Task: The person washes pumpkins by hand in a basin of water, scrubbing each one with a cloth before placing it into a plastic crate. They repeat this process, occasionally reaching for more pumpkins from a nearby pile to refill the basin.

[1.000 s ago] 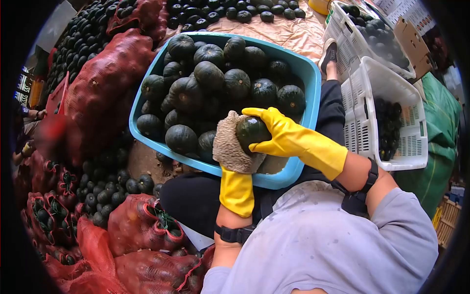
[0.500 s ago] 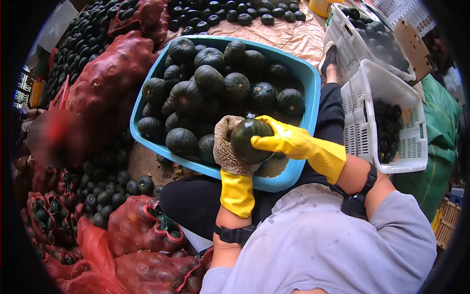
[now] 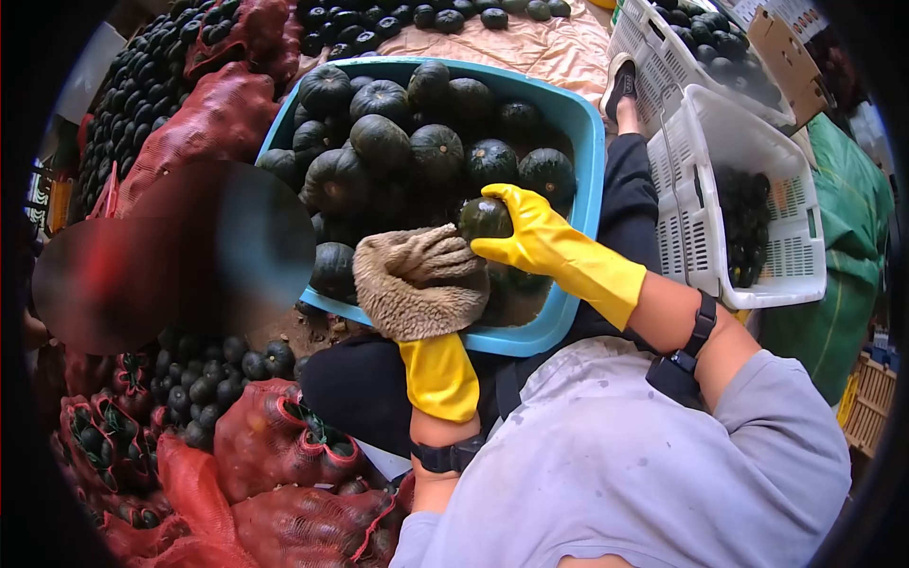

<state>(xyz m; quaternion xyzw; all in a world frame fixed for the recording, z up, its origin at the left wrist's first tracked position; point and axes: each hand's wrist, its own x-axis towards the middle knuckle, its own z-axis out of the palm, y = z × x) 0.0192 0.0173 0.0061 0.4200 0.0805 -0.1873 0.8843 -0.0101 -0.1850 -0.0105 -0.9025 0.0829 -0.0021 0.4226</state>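
Observation:
My right hand (image 3: 519,232), in a yellow rubber glove, grips a wet dark green pumpkin (image 3: 485,219) over the near side of the blue tub (image 3: 589,204). My left hand (image 3: 421,284) is inside or under a fluffy brown cloth (image 3: 417,301), and only the yellow cuff shows at the wrist. The cloth hides the left fingers. It lies just left of the held pumpkin, close to it. Several dark green pumpkins (image 3: 381,142) fill the tub's far and left parts, and murky water shows near the front.
White plastic crates (image 3: 686,204) with dark produce stand to the right, beside a green tarp (image 3: 838,237). Red mesh sacks (image 3: 270,431) and loose pumpkins (image 3: 204,383) lie at the left. More pumpkins sit on a tan sheet (image 3: 497,47) beyond the tub. A blurred patch covers the left side.
The cloth-covered left hand has come away from the pumpkin toward the left. The pumpkin is now in my right hand alone, slightly higher. The blurred area at left has grown.

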